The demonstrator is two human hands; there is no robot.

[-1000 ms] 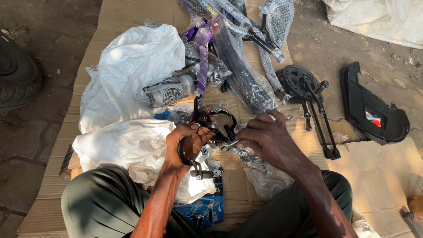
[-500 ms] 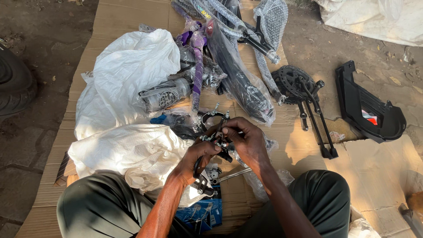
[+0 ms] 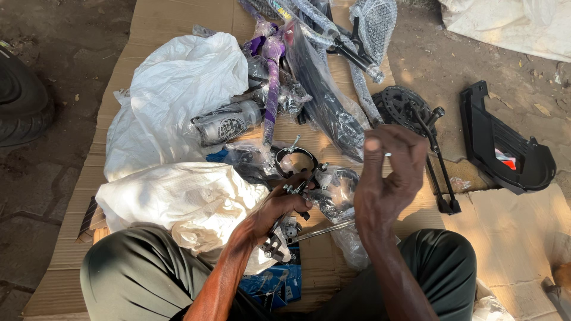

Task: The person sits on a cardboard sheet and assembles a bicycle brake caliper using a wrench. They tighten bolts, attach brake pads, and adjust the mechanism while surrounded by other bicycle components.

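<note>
Two hands, left hand [image 3: 279,205] gripping brake caliper [image 3: 295,172], right hand [image 3: 386,178] raised beside.

A black caliper brake [image 3: 295,172] with curved arms and silver bolts is gripped at its lower end, arch pointing to 12 o'clock. A small silver part [image 3: 387,154] is pinched at 3 o'clock from it.

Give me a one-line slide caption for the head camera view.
Left hand grips a metal brake caliper; right hand pinches a small part above bagged bike parts on cardboard.
</note>
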